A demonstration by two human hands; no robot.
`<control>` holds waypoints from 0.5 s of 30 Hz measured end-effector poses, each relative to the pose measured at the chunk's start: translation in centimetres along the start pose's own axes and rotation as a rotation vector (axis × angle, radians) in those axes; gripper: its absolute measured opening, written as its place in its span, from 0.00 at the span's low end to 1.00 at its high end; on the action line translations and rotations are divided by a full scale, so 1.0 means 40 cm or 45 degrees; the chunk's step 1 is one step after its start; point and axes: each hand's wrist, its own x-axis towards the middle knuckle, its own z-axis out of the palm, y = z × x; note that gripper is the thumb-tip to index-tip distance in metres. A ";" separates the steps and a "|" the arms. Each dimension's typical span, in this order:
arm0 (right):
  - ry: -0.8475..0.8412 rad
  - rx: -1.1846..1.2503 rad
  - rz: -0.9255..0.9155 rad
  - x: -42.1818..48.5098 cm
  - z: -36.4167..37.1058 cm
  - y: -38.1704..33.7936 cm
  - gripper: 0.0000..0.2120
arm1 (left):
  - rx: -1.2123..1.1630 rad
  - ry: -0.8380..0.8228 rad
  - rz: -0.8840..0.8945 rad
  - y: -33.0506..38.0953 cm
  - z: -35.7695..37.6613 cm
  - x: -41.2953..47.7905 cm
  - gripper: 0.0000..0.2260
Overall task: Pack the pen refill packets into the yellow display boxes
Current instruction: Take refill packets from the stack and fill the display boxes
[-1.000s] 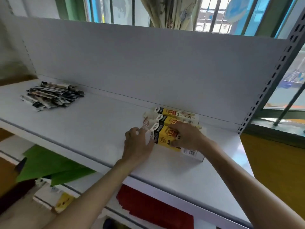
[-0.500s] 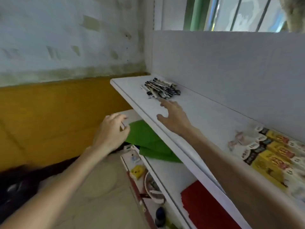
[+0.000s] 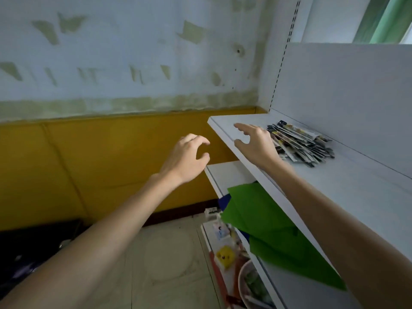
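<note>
Pen refill packets [image 3: 301,141] lie just right of the nearer right hand [image 3: 256,144], fingers spread and empty; the left hand [image 3: 187,159] hangs open.

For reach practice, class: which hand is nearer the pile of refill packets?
Right. The right hand sits just beside the pile of refill packets; the left hand hovers off the shelf.

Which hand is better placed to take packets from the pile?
Right hand: open above the shelf, beside the pile. The left hand hangs off the shelf edge, farther away.
</note>
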 end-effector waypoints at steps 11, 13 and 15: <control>0.189 -0.067 0.296 0.317 0.107 0.100 0.23 | -0.094 -0.183 0.245 -0.181 0.071 0.425 0.12; 0.222 -0.101 0.354 0.344 0.091 0.143 0.23 | -0.157 -0.182 0.289 -0.174 0.105 0.483 0.11; 0.272 -0.130 0.404 0.372 0.067 0.190 0.23 | -0.234 -0.188 0.329 -0.160 0.143 0.536 0.11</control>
